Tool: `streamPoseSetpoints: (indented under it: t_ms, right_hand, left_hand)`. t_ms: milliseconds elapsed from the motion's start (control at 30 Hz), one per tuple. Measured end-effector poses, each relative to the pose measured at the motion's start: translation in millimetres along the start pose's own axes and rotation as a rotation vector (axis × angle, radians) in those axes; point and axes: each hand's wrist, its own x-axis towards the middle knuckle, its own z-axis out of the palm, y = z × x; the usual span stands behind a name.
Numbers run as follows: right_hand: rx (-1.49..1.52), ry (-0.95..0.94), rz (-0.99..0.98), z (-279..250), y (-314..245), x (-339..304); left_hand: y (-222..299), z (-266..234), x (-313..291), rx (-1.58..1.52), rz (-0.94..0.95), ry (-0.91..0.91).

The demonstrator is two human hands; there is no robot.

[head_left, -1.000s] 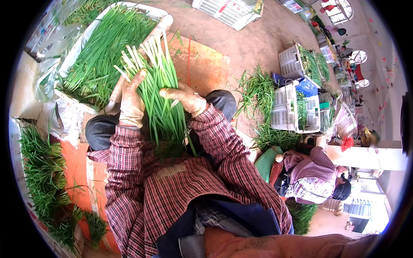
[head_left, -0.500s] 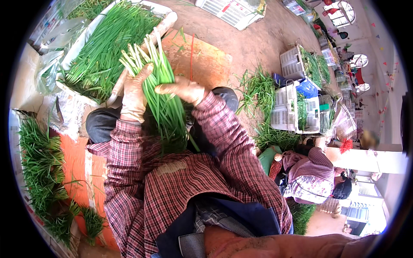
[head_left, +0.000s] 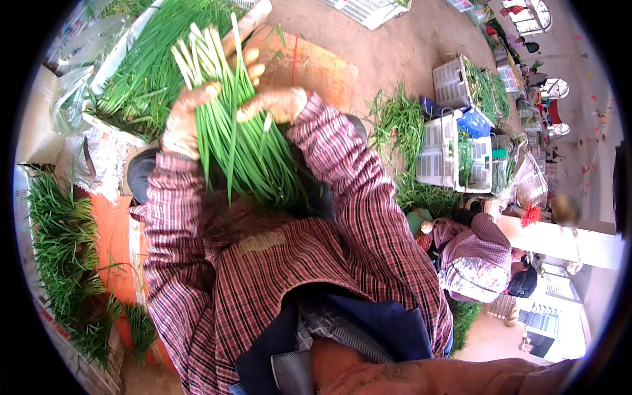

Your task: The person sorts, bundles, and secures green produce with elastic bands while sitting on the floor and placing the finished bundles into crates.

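Observation:
Above my lap, both gloved hands hold a bunch of garlic chives (head_left: 230, 138). Its pale stem ends point up and away from me, and the green leaves fan down toward my lap. My left hand (head_left: 185, 118) is closed on the bunch's left side, the thumb lying across the stems. From the right, my right hand (head_left: 275, 104) grips it: the thumb presses on the front while the fingertips show behind the stems. One stalk sticks up higher than the others. Beyond the bunch, at the far left, a white crate (head_left: 125, 52) holds a thick layer of chives (head_left: 155, 69).
A worn orange board (head_left: 322, 69) lies ahead of my knees. Loose chives (head_left: 401, 125) are heaped on the floor to the right, beside white crates (head_left: 436, 155). More chives (head_left: 62, 250) lie at left along an orange surface (head_left: 113, 230). Another person (head_left: 471, 257) sits at right.
The bunch has tilted and moved slightly up and left, its leaves spreading wider. My right hand's fingers have come into sight behind the stems. The left hand has shifted left and lower on the bunch.

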Motion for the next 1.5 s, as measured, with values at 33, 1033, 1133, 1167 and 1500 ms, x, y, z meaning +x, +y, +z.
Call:
streamPoseSetpoints:
  t_ms: [33, 1033, 1133, 1167, 1500]
  right_hand:
    - [0.047, 0.024, -0.035, 12, -13, -1]
    - [-0.987, 0.726, -0.414, 4, -35, -69]
    - [-0.965, 0.461, -0.876, 55, -56, -62]
    - [-1.280, 0.451, -0.758, 73, -59, -59]
    - [-0.415, 0.050, -0.082, 33, -7, -14]
  left_hand:
    - [5, -2, 5, 0.012, 0.020, -0.027]
    - [69, -53, -23, -0.075, 0.609, 0.152]
    - [54, -41, -29, -0.150, 0.631, 0.226]
    - [52, -42, -33, -0.149, 0.629, 0.199]
    - [5, -32, -38, -0.298, 0.533, 0.141]
